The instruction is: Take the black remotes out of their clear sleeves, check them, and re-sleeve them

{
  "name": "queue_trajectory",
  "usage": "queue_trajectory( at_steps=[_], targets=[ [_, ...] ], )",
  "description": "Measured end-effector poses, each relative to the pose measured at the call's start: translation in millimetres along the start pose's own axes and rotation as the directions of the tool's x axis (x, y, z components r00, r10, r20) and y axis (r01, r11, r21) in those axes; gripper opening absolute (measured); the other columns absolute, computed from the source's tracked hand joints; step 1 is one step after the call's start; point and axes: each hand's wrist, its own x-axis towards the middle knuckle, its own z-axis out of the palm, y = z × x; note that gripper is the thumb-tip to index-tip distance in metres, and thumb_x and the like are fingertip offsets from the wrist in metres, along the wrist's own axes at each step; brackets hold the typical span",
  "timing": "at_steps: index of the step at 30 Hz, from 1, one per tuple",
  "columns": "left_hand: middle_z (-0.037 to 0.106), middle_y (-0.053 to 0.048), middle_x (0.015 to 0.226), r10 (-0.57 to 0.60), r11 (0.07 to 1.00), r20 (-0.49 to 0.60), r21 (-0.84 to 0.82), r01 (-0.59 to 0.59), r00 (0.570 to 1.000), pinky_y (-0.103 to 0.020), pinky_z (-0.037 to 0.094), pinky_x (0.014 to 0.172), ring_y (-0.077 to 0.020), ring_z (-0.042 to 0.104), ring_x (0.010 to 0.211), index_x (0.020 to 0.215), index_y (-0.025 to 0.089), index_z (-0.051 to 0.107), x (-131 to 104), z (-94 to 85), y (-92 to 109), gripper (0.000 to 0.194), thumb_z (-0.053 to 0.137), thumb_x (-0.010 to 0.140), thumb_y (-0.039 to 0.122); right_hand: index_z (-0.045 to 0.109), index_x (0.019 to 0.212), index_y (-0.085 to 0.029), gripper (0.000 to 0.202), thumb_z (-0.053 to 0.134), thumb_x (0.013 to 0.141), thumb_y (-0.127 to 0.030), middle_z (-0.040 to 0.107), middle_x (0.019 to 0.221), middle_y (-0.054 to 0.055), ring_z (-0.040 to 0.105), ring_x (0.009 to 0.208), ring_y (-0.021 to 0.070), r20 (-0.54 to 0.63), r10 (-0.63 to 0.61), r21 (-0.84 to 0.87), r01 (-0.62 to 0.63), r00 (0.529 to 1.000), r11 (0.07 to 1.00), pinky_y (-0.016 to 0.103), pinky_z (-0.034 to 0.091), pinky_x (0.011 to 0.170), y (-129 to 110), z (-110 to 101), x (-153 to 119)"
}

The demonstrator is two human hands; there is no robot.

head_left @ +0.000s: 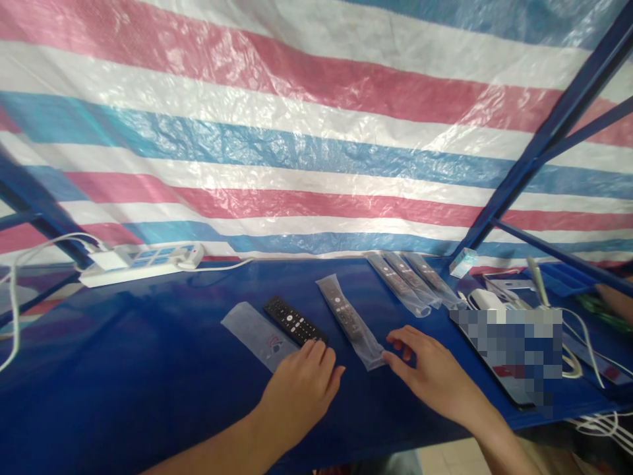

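A black remote control point(293, 319) lies bare on the blue table, partly over an empty clear plastic sleeve point(257, 333). My left hand point(304, 382) has its fingers bent over the near end of this remote, the thumb out to the side; the fingertips are partly hidden. To the right lies a bagged remote control point(347, 316) in a clear sleeve, its loose end toward me. My right hand point(425, 369) is beside that loose end, thumb and fingers apart. Its thumb tip is at the plastic's corner, and whether it touches I cannot tell.
Several bagged remotes point(405, 280) lie side by side at the back. A white power strip point(148, 260) with cables stands at the back left. On the right are a small box point(463, 262), a dark flat device point(494, 366), partly blurred, and white chargers point(487, 300). Blue frame bars point(529, 158) slant up.
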Motion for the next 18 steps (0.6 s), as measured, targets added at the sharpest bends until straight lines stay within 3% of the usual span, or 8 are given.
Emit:
queue_trajectory(
  at_steps=[3,6,10,13,18],
  targets=[
    [0.06,-0.004,0.075,-0.059,0.989,-0.095,0.128,0.071,0.994,-0.028,0.046,0.059,-0.0188,0.058,0.072,0.081,0.018,0.057,-21.0,-1.7,-10.1,0.014,0.049,0.088,0.027,0.063,0.096,-0.021,0.032,0.045,0.09,-0.046,0.065,0.091,0.005,0.063,0.079,0.0173,-0.082,0.032,-0.09,-0.039,0.996,0.995,0.027,0.043,0.069,-11.0,-0.3,8.0],
    [0.06,-0.004,0.073,-0.109,0.981,-0.138,0.145,0.129,0.984,-0.029,0.044,0.06,-0.0191,0.057,0.071,0.078,0.019,0.056,-37.8,6.0,-11.2,0.014,0.051,0.086,0.03,0.065,0.09,-0.016,0.047,0.048,0.085,-0.06,0.066,0.091,0.01,0.064,0.085,0.0244,-0.122,0.057,-0.283,-0.09,0.991,0.955,0.031,0.044,0.068,-31.8,13.0,28.0],
    [0.059,-0.003,0.071,-0.135,0.978,-0.252,0.119,0.169,0.958,-0.03,0.041,0.059,-0.0186,0.056,0.068,0.078,0.019,0.054,-49.3,18.8,-9.4,0.02,0.046,0.089,0.033,0.067,0.088,-0.015,0.039,0.057,0.082,-0.052,0.068,0.088,0.012,0.065,0.089,0.0256,-0.083,0.071,-0.378,-0.098,0.994,0.921,0.032,0.045,0.073,-46.3,29.5,51.9],
    [0.058,-0.003,0.07,-0.164,0.974,-0.32,0.097,0.205,0.933,-0.03,0.04,0.058,-0.0186,0.055,0.066,0.078,0.019,0.053,-51.6,22.4,-11.5,0.023,0.043,0.091,0.034,0.069,0.089,-0.015,0.034,0.057,0.082,-0.046,0.069,0.088,0.011,0.067,0.087,0.0248,-0.115,0.095,-0.382,-0.132,0.989,0.915,0.03,0.046,0.07,-37.7,30.0,66.5],
    [0.057,-0.002,0.068,-0.185,0.975,-0.348,0.051,0.215,0.919,-0.03,0.039,0.059,-0.0185,0.056,0.065,0.076,0.02,0.053,-51.7,20.4,-14.1,0.024,0.041,0.093,0.032,0.069,0.089,-0.013,0.038,0.055,0.083,-0.048,0.07,0.09,0.014,0.067,0.087,0.0269,-0.207,0.223,-0.395,-0.29,0.953,0.872,0.031,0.046,0.067,-6.7,14.6,95.8]
  ],
)
